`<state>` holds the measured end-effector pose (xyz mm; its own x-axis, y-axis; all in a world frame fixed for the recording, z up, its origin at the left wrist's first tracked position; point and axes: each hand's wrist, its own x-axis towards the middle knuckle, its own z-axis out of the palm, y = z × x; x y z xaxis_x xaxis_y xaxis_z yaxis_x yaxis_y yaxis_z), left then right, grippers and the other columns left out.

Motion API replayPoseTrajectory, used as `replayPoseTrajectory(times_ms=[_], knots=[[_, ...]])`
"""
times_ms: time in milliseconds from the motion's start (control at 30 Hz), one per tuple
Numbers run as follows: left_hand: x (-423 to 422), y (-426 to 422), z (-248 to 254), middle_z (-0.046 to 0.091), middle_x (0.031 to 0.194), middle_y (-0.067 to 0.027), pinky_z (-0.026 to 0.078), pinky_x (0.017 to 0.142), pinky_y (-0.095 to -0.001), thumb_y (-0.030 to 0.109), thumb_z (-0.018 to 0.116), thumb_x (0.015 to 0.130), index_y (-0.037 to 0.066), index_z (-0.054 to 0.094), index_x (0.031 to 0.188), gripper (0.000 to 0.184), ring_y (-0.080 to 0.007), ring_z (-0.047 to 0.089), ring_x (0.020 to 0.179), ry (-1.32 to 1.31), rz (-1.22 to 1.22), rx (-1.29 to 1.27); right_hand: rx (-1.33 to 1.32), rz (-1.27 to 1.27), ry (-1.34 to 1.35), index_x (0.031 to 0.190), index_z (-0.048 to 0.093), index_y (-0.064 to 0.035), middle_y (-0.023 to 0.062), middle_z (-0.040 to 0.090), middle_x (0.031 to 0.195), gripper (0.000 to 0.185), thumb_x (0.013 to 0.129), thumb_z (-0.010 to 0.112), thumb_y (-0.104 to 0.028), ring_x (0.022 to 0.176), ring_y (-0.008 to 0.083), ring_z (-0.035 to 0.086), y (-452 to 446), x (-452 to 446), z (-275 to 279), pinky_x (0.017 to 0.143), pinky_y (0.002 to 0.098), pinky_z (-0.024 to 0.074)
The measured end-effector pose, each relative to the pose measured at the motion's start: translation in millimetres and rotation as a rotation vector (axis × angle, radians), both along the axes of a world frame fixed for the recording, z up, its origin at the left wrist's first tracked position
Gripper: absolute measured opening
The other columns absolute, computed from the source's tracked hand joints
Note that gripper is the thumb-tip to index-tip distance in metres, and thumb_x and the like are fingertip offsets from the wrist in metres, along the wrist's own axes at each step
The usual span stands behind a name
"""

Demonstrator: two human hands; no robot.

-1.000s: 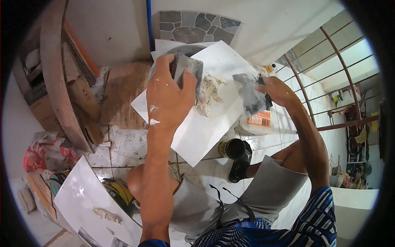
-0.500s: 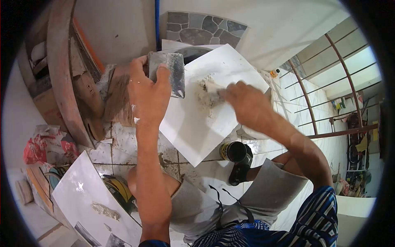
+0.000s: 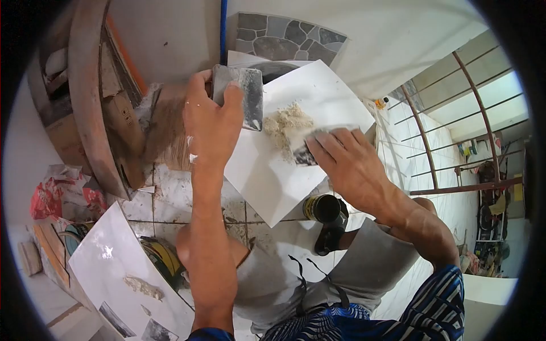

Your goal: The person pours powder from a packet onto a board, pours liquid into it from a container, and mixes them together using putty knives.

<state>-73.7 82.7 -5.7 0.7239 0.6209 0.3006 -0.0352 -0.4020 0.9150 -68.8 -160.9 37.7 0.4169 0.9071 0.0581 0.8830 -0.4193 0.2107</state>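
Note:
My left hand (image 3: 213, 122) grips a flat, grey, dust-smeared rectangular plate (image 3: 253, 96), thumb on its face, at the left edge of a white board (image 3: 267, 193). In my right hand (image 3: 347, 156) is a flat putty spreader (image 3: 304, 154), partly covered by my fingers and smeared with paste. Its edge meets a heap of beige putty (image 3: 290, 120) on the board. White smears mark my left wrist.
An open dark can (image 3: 325, 209) stands below the board, beside my shoe (image 3: 330, 238). At lower left, another white board (image 3: 108, 256) bears a strip of putty. Cardboard (image 3: 128, 119) and a curved wooden piece (image 3: 85, 102) lean at left; a metal grille (image 3: 478, 96) is at right.
My right hand has moved down and slightly right, turning the spreader so more of it shows. The putty heap looks more spread and piled. My left hand still holds the plate, slightly farther right.

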Motion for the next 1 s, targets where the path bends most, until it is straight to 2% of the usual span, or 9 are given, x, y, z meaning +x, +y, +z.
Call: replayPoseTrajectory(times_ms=[67,167,333,467,600,733,833,867,1000], knots=[[2.5,-1.5,1.2,0.066,0.111,-0.0261,0.048,0.093,-0.0443,0.023,0.064,0.086,-0.005,0.058,0.118,0.043,-0.0389,0.066,0.101,-0.008,-0.021,-0.036,0.065,0.029,-0.068,0.126,0.059,0.0040,0.0134,0.059,0.120,0.048,0.080,0.060,-0.009,0.109,0.0265,0.055,5.5,6.7,-10.1,0.089,0.0415,0.0447],[4.1,-1.8,-0.4,0.066,0.111,-0.0260,0.049,0.092,-0.0444,0.023,0.064,0.086,-0.005,0.058,0.118,0.043,-0.0386,0.066,0.101,-0.031,-0.009,-0.023,-0.114,0.134,-0.073,0.126,0.060,0.0031,0.0132,0.059,0.120,0.047,0.080,0.060,-0.009,0.109,0.0253,0.055,4.4,0.7,-39.6,0.089,0.0406,0.0445],[-2.1,-2.4,6.1,0.067,0.109,-0.0255,0.049,0.090,-0.0442,0.023,0.064,0.086,-0.005,0.059,0.117,0.042,-0.0381,0.066,0.098,-0.008,-0.019,-0.017,-0.056,0.033,-0.028,0.124,0.060,0.0051,0.0123,0.061,0.121,0.045,0.081,0.059,-0.008,0.109,0.0248,0.056,-0.4,8.9,7.2,0.090,0.0392,0.0438],[-0.5,-4.4,4.8,0.068,0.105,-0.0250,0.050,0.089,-0.0442,0.023,0.065,0.086,-0.005,0.059,0.117,0.042,-0.0385,0.067,0.097,-0.037,0.013,0.036,-0.075,0.023,-0.085,0.126,0.061,0.0016,0.0116,0.063,0.117,0.048,0.078,0.061,-0.004,0.108,0.0261,0.057,-9.4,17.7,-36.1,0.090,0.0406,0.0436],[-3.5,-0.1,0.9,0.068,0.104,-0.0256,0.049,0.090,-0.0443,0.023,0.065,0.086,-0.005,0.059,0.116,0.042,-0.0392,0.066,0.098,-0.043,0.013,0.012,-0.094,0.073,-0.017,0.112,0.064,-0.0002,0.0073,0.061,0.105,0.032,0.082,0.060,-0.013,0.099,0.0230,0.056,-17.3,26.3,-5.7,0.083,0.0371,0.0440],[-2.6,4.2,1.4,0.068,0.106,-0.0267,0.049,0.091,-0.0443,0.023,0.064,0.086,-0.005,0.059,0.117,0.042,-0.0400,0.066,0.099,-0.011,0.014,-0.003,0.080,0.071,-0.135,0.111,0.064,0.0004,0.0086,0.061,0.108,0.032,0.082,0.060,-0.012,0.099,0.0233,0.056,-6.4,42.8,-16.4,0.083,0.0375,0.0448],[1.9,6.8,-9.1,0.068,0.106,-0.0274,0.050,0.089,-0.0450,0.023,0.064,0.086,-0.006,0.058,0.117,0.043,-0.0406,0.067,0.098,-0.056,0.056,0.080,-0.150,0.081,-0.031,0.126,0.060,0.0019,0.0108,0.062,0.123,0.046,0.080,0.059,-0.004,0.110,0.0269,0.056,-11.4,36.8,-40.1,0.090,0.0401,0.0448],[1.6,8.1,-8.1,0.068,0.106,-0.0272,0.050,0.089,-0.0452,0.024,0.064,0.086,-0.006,0.058,0.117,0.043,-0.0407,0.067,0.098,-0.061,0.058,0.084,-0.226,0.021,0.059,0.125,0.060,0.0017,0.0093,0.064,0.121,0.045,0.081,0.059,-0.005,0.110,0.0255,0.057,-7.5,38.6,-21.1,0.088,0.0402,0.0456],[-1.0,4.9,-4.5,0.068,0.107,-0.0268,0.049,0.090,-0.0453,0.024,0.064,0.086,-0.006,0.058,0.117,0.044,-0.0406,0.066,0.099,-0.042,0.011,0.017,-0.128,0.029,-0.066,0.122,0.062,0.0000,0.0075,0.065,0.119,0.041,0.082,0.057,-0.006,0.108,0.0240,0.057,4.9,42.5,12.7,0.088,0.0386,0.0450]])
